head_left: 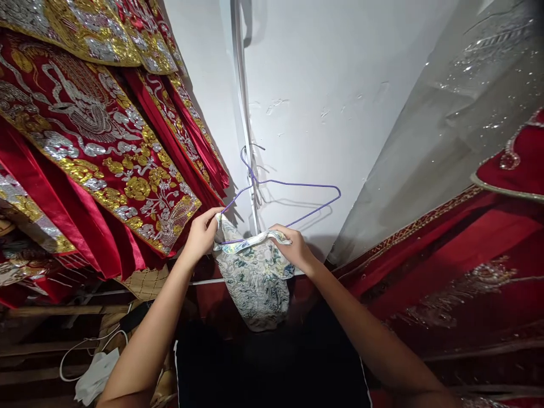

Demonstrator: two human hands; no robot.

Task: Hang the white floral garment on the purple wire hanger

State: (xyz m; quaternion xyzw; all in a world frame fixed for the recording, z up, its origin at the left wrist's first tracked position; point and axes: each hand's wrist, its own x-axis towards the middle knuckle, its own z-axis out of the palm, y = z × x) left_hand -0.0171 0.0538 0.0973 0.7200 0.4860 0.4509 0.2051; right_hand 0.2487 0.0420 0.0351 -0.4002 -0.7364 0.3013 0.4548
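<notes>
A pale garment with a blue-green floral print (257, 277) hangs between my hands in front of the white wall. My left hand (204, 229) is closed on its upper left edge, beside the hanger's left arm. Gripping the neckline further right is my right hand (289, 241), fingers pinched on the cloth. A purple wire hanger (297, 183) hooks over a metal rail. Its left end runs into the garment, and part of its lower bar shows through the neck opening. The hanger's right end sticks out bare, outside the cloth.
Red cloths embroidered in gold and silver (140, 187) hang close on the left. On the right hang a sheer, sequined fabric (459, 107) and red beaded cloth (467, 272). A metal rail (242, 85) runs along the white wall (314, 68). A white cable and a crumpled white bag (98, 377) lie lower left.
</notes>
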